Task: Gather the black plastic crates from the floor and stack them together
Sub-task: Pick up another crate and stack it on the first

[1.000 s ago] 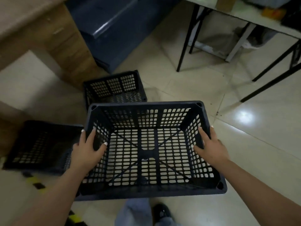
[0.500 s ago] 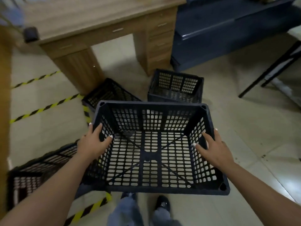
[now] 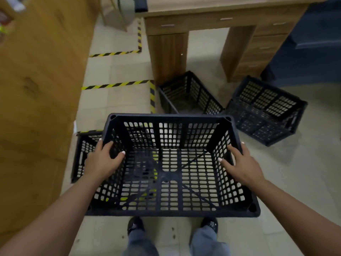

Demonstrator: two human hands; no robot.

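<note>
The task looked to be at an early-to-middle stage: one black crate (image 3: 171,163) was off the floor (image 3: 287,182), carried level in front of the person, above their shoes, and no finished stack showed anywhere. The left hand (image 3: 102,160) gripped the crate's left wall near the rim, its thumb hooked inside over the mesh and its fingers (image 3: 100,143) curled over the outer side; the right hand (image 3: 241,164) gripped the right wall the same way, thumb inside and fingers wrapped over the rim. Three more crates remained on the floor. One crate (image 3: 84,156) sat upright just beside the wooden cabinet (image 3: 36,89), directly below the carried crate's left edge and partly hidden by it, which made it the likely base for stacking. A second crate (image 3: 188,95) stood at the foot of the desk's (image 3: 221,12) left leg panel, near the corner of the yellow-black floor tape (image 3: 152,95). A third crate (image 3: 265,109) lay tipped on its side, touching or nearly touching the second, in front of the desk's drawer side. By this reading, the held crate had yet to be set down onto another, and the two crates by the desk were still to be gathered; the tipped one would need righting first.
</note>
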